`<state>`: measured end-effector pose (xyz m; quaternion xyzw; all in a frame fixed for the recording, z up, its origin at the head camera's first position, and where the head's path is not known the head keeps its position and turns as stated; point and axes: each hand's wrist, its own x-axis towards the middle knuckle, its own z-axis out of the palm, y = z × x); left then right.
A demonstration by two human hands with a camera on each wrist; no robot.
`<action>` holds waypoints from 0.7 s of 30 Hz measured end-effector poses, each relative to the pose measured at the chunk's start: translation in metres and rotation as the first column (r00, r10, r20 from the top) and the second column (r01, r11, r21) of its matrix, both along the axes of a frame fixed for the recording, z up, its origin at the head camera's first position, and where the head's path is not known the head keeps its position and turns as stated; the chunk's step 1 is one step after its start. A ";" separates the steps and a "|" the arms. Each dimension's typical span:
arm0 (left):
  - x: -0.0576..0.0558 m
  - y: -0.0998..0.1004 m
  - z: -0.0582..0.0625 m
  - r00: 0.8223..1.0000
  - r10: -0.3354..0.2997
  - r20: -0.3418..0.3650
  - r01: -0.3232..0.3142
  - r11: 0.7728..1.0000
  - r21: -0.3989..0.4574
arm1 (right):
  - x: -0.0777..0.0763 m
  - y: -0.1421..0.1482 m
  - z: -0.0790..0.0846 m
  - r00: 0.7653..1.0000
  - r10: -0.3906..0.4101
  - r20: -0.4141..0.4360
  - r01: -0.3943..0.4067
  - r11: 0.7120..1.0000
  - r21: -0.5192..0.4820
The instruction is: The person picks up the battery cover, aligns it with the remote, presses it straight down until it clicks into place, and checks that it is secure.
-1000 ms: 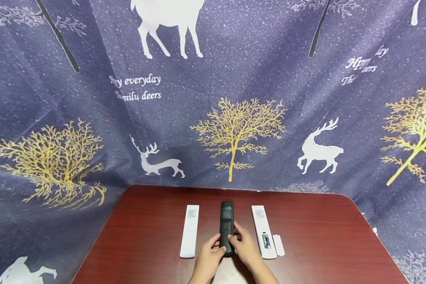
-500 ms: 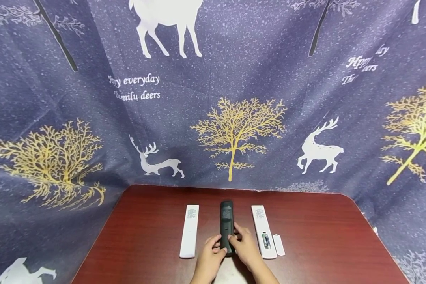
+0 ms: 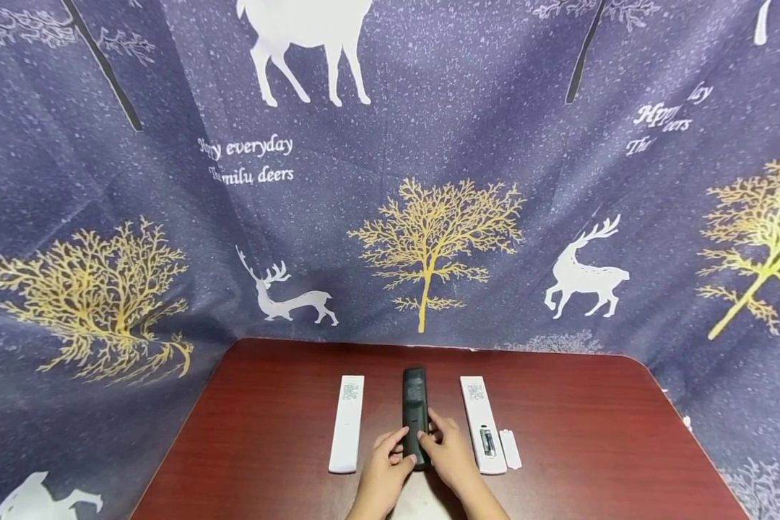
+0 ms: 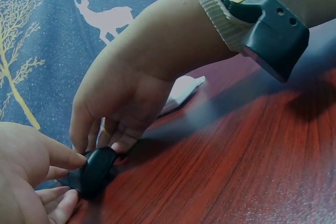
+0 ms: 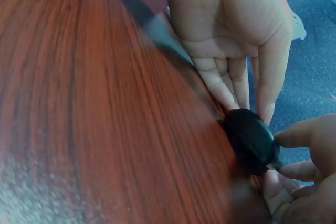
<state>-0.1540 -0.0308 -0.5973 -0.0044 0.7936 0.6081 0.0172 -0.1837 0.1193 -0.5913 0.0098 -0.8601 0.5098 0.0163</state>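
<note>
Head view: on the reddish-brown table (image 3: 578, 419), the right-hand white remote (image 3: 473, 406) lies back up with its battery compartment (image 3: 484, 428) uncovered near its lower end, and a battery (image 3: 489, 442) sits inside. Its loose white cover (image 3: 510, 449) lies flat just beside it on the right. The other white remote (image 3: 347, 430), also back up, lies to the left, its back one smooth run.

Both hands come in from the lower edge and meet at the near end of the black remote (image 3: 414, 393). The left hand (image 3: 385, 468) pinches it from the left, its thumb near the bottom end and a finger against the side. The right hand (image 3: 451, 453) grips from the right, thumb on the upward face, fingers along the far edge.

Between the two hands, the black remote points away from the person, midway between the white ones. Both wrist views show its rounded near end held between the fingertips of each hand, close to the tabletop.
</note>
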 end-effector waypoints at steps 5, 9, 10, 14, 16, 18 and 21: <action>0.000 0.000 -0.001 1.000 -0.009 -0.020 0.009 1.000 0.003 | 0.000 0.001 -0.002 0.999 -0.004 -0.042 0.005 1.000 0.022; 0.000 0.000 -0.001 1.000 -0.014 -0.021 0.014 1.000 0.010 | 0.001 0.001 -0.003 0.998 -0.014 -0.058 0.016 0.999 0.029; 0.000 0.000 -0.001 1.000 -0.015 -0.020 0.016 1.000 0.009 | 0.002 0.001 -0.003 0.998 -0.015 -0.062 0.017 0.999 0.028; 0.001 0.000 -0.001 1.000 -0.022 -0.021 0.022 1.000 -0.008 | 0.002 0.001 -0.003 0.998 -0.024 -0.053 0.025 0.999 0.020; 0.001 -0.001 -0.001 0.999 -0.026 -0.023 0.025 1.000 -0.016 | 0.002 0.001 -0.003 0.999 -0.025 -0.048 0.026 1.000 0.018; 0.001 -0.001 -0.001 0.999 -0.026 -0.025 0.026 0.999 -0.020 | 0.002 0.001 -0.004 0.999 -0.023 -0.046 0.023 1.000 0.019; 0.001 -0.001 -0.001 0.999 -0.026 -0.029 0.025 0.999 -0.029 | 0.002 0.001 -0.004 0.999 -0.021 -0.047 0.022 1.000 0.021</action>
